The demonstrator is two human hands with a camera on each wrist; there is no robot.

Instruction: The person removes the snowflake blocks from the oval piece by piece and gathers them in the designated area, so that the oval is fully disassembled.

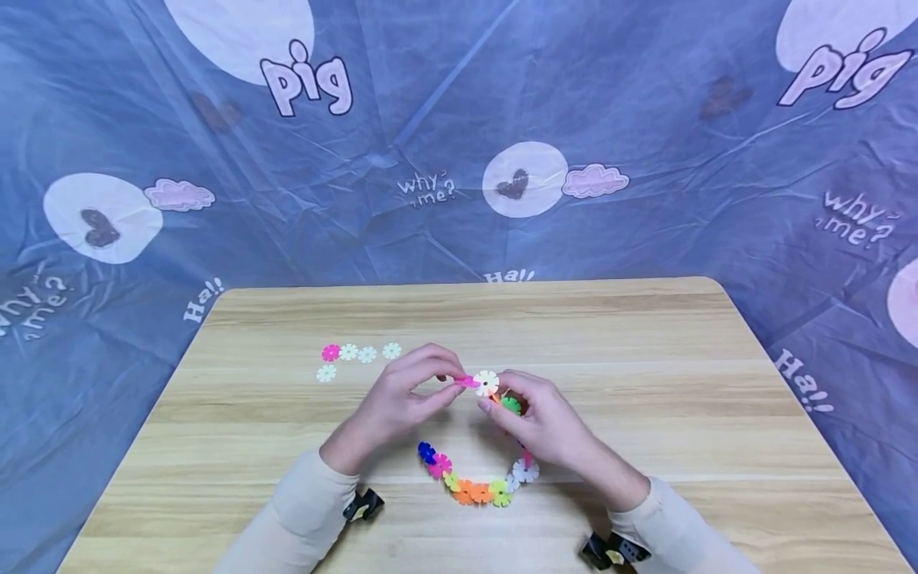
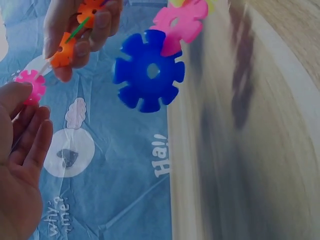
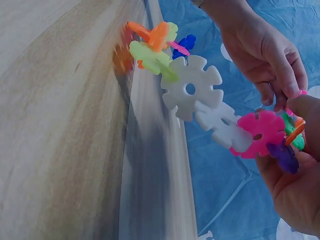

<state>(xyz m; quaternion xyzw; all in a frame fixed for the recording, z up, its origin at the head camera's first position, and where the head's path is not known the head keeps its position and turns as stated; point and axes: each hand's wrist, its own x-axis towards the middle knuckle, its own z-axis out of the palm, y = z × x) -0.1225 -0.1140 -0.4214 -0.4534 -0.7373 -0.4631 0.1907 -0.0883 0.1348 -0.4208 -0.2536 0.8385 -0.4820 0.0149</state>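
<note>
My left hand (image 1: 402, 395) pinches a pink notched snowflake disc (image 1: 468, 382) between thumb and fingers. It meets the edge of a white disc (image 1: 486, 383); whether their slots are fully locked I cannot tell. My right hand (image 1: 548, 418) grips the end of a disc chain beside that white disc, its fingers around orange and green discs (image 1: 511, 405). From this hand the linked chain curves down and leftward through white (image 1: 526, 470), yellow-green (image 1: 500, 493) and orange discs (image 1: 482, 493). Its free end is a dark blue disc (image 2: 150, 72) joined to a pink one (image 2: 182, 22).
On the wooden table (image 1: 251, 446), left of the hands, lie a loose pink disc (image 1: 331, 352) and several pale discs (image 1: 367, 355). A blue printed cloth (image 1: 459, 119) hangs behind the table's far edge. Black wrist cameras (image 1: 363, 505) sit on both sleeves.
</note>
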